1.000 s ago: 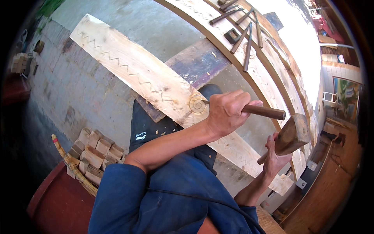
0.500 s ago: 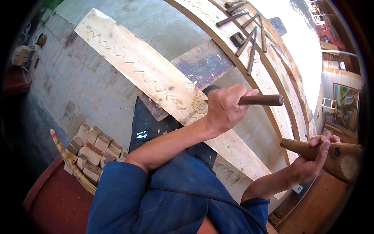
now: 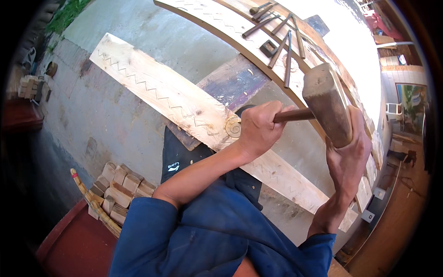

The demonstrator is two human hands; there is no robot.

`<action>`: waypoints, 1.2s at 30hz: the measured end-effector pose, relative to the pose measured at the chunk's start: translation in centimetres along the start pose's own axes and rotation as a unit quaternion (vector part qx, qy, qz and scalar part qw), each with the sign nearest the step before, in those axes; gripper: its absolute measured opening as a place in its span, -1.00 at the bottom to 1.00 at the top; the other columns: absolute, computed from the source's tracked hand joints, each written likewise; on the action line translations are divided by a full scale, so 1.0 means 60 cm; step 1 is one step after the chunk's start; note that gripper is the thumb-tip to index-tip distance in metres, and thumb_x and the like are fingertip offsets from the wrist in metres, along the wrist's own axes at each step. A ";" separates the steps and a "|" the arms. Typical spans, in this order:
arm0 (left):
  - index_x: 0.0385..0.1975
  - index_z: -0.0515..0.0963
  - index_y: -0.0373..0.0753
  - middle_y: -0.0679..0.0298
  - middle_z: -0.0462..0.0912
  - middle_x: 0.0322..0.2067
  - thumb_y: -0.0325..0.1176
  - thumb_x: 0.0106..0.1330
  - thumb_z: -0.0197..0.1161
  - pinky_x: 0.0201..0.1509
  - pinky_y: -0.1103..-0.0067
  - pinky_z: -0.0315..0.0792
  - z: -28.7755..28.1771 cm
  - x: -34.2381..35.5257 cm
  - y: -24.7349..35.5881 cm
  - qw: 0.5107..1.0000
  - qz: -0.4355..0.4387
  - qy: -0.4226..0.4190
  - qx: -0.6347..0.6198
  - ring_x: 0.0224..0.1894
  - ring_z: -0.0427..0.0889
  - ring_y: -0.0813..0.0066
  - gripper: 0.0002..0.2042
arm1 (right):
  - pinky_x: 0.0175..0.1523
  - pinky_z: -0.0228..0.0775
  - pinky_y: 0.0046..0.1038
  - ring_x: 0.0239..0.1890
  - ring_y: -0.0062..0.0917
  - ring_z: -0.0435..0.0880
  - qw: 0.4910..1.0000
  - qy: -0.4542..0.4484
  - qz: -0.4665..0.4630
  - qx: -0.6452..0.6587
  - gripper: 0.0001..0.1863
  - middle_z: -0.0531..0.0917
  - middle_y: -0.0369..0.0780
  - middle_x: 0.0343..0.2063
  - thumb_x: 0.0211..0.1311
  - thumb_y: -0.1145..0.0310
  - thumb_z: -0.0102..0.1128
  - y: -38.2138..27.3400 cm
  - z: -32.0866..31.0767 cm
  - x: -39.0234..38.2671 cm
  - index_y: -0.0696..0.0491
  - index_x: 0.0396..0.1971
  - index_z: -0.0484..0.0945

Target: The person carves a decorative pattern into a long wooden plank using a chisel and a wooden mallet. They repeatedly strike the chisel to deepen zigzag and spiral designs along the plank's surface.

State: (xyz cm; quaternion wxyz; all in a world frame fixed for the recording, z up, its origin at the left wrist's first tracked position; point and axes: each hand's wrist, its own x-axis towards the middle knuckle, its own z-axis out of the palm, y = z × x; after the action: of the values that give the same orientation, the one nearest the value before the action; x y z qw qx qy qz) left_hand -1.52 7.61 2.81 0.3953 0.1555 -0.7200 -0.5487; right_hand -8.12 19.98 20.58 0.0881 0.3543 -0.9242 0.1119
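moved since half a second back: wooden mallet (image 3: 326, 105), up from low right to beside the chisel handle (image 3: 295, 114), right hand (image 3: 348, 157) wrapped round it. left hand (image 3: 258, 130) fisted on chisel, steadying its tip at the spiral carving (image 3: 233, 126) on the plank (image 3: 161, 90).

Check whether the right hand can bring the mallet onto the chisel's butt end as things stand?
Probably yes. The right hand holds the mallet right at the chisel handle's free end, past the left hand; nothing sits between.
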 end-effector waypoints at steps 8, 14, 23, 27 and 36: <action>-0.69 0.31 -0.06 0.57 0.24 -0.68 -0.09 0.53 0.41 -0.58 0.61 -0.06 -0.103 0.060 -0.012 0.891 -0.247 -0.264 -0.273 -0.63 0.12 0.79 -0.46 | -0.15 0.60 -0.47 -0.31 -0.57 0.68 0.862 0.072 0.186 0.467 -0.48 0.72 -0.23 -0.25 0.28 0.40 0.59 0.070 0.035 -0.085 0.22 0.15 0.55; -0.68 0.21 -0.05 0.52 0.13 -0.71 -0.11 0.65 0.24 -0.62 0.62 -0.04 -0.126 0.066 -0.005 0.924 -0.228 -0.033 -0.304 -0.68 0.06 0.73 -0.44 | -0.32 0.50 -0.53 -0.41 -0.64 0.64 0.755 0.034 0.280 0.593 -0.70 0.70 -0.22 -0.31 0.37 0.38 0.45 0.089 0.156 -0.171 0.22 -0.03 0.61; -0.67 0.17 -0.03 0.47 0.14 -0.70 -0.08 0.65 0.22 -0.60 0.61 0.02 -0.102 0.061 -0.012 0.917 -0.253 0.035 -0.305 -0.67 0.10 0.69 -0.43 | -0.47 0.40 -0.56 -0.58 -0.69 0.55 0.743 -0.086 0.407 0.524 -0.77 0.60 -0.33 -0.58 0.31 0.33 0.49 0.109 0.259 -0.240 0.15 -0.29 0.62; -0.66 0.19 -0.03 0.48 0.14 -0.69 -0.06 0.65 0.22 -0.61 0.62 0.02 -0.098 0.062 -0.019 0.920 -0.257 0.027 -0.294 -0.67 0.11 0.69 -0.44 | -0.47 0.38 -0.54 -0.62 -0.66 0.54 0.768 -0.094 0.404 0.489 -0.77 0.59 -0.31 -0.61 0.33 0.31 0.43 0.098 0.256 -0.231 0.15 -0.29 0.61; -0.65 0.20 -0.02 0.48 0.15 -0.70 -0.06 0.64 0.23 -0.61 0.64 0.04 -0.092 0.059 -0.021 0.919 -0.273 0.032 -0.284 -0.67 0.13 0.70 -0.45 | -0.48 0.37 -0.55 -0.62 -0.67 0.54 0.774 -0.105 0.403 0.476 -0.79 0.59 -0.32 -0.62 0.35 0.32 0.42 0.101 0.259 -0.229 0.15 -0.30 0.62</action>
State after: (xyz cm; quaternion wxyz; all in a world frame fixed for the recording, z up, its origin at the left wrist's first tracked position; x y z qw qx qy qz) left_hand 0.03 1.18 3.53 0.2807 0.2448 -0.4509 -0.8112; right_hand -3.41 28.94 1.48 -0.2432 -0.0447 -0.8144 0.5249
